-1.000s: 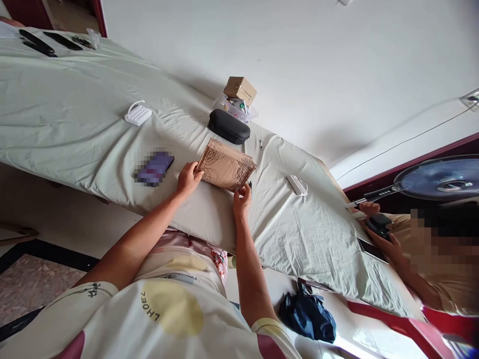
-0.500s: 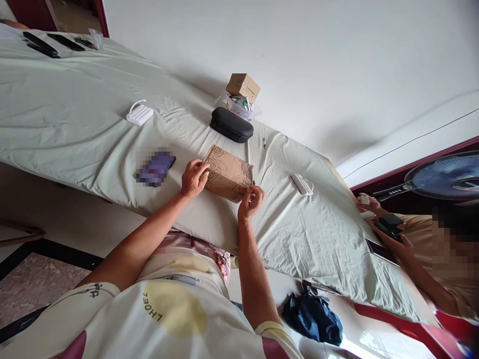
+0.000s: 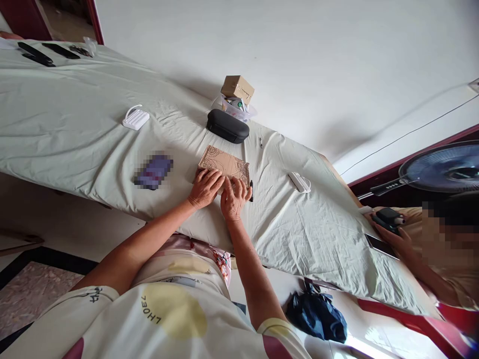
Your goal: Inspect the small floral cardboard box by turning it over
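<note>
A brown cardboard box [image 3: 225,160] printed with dark curling line patterns lies in front of me on the cloth. My left hand [image 3: 206,188] rests flat over its near left part, fingers stretched out. Close beside it, my right hand [image 3: 234,198] lies on the near right part with its fingers spread and slightly bent. Both hands press on the box from above and hide its near side. A slim black object [image 3: 251,191] shows at the box's right end, next to my right fingers; its kind I cannot make out.
Behind the box are a black hard case [image 3: 228,126], a clear plastic tub [image 3: 248,112] and a small carton [image 3: 237,89]. A phone [image 3: 153,171] and a white corded block [image 3: 136,119] lie left, another white block [image 3: 299,182] right. A co-worker [image 3: 404,234] handles dark objects at the right.
Both hands have come inward from the box's two ends onto its near edge, fingers now flattened. The front face is covered. At the right, the co-worker's hands have shifted.
</note>
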Available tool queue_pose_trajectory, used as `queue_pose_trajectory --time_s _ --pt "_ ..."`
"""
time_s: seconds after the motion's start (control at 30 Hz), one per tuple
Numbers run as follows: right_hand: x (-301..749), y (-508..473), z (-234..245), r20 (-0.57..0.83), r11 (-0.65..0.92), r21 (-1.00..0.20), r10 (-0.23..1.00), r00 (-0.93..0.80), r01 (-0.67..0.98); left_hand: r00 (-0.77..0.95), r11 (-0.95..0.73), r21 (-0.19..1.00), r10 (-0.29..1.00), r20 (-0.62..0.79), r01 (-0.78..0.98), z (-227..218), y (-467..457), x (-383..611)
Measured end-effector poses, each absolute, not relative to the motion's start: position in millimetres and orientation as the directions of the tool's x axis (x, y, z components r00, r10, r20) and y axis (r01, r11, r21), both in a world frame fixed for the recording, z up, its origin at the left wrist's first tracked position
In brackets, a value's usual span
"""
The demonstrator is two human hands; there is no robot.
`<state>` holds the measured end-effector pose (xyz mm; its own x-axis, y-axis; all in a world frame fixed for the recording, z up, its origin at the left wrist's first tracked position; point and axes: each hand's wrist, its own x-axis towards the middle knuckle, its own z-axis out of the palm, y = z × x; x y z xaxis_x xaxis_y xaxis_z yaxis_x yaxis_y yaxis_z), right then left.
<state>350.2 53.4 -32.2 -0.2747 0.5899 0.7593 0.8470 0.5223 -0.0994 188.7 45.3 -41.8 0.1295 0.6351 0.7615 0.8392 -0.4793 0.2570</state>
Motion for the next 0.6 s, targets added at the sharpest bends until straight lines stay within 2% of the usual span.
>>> queue_pose_trajectory --time_s 0.2,0.3,0.4,0.6 --pt "360 62 -32 0.819 0.536 -0.127 0.531 -0.216 0.835 0.077 -0.453 0.281 0.625 0.777 0.846 -39 45 178" --pt "368 69 -35 0.867 0.513 -0.157 0.481 -0.131 0.844 -0.063 -0.366 0.368 0.631 0.773 0.855 -38 45 170" --pt "376 75 -39 0.873 0.467 -0.191 0.482 -0.067 0.863 -0.186 -0.291 0.445 0.622 0.761 0.847 -41 47 162" --pt "380 82 -47 0.867 0.502 -0.253 0.497 -0.036 0.827 -0.222 -0.33 0.467 0.569 0.792 0.82 -49 56 155"
